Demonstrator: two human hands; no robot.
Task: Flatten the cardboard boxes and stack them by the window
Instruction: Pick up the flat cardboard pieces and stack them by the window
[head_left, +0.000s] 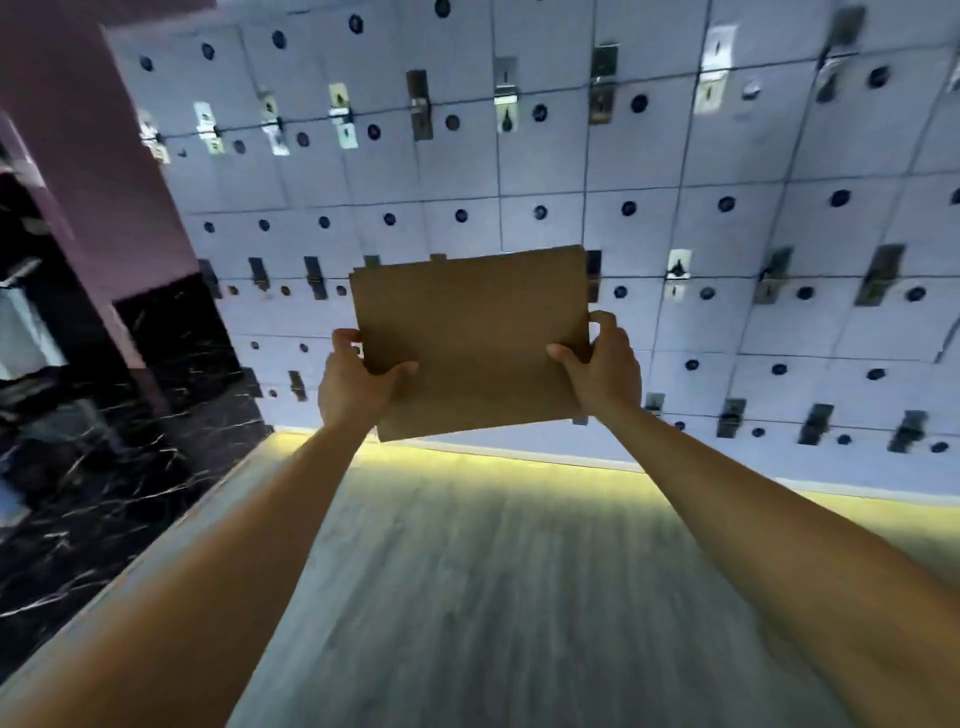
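Head view: a flattened cardboard box (470, 340) is held out in front at arm's length, clear of the floor (493, 571), its face toward the camera. The left hand (358, 382) grips its lower left edge, thumb across the front; the right hand (600, 364) grips the lower right edge likewise. Behind stands a wall of small locker doors (675, 208); a dark marble surface (130, 441) lies to the left. No window or stack is visible. Judgement: flattening of this box appears complete and the carrying step is in hand. The next move calls for locating the window and laying the box flat there.
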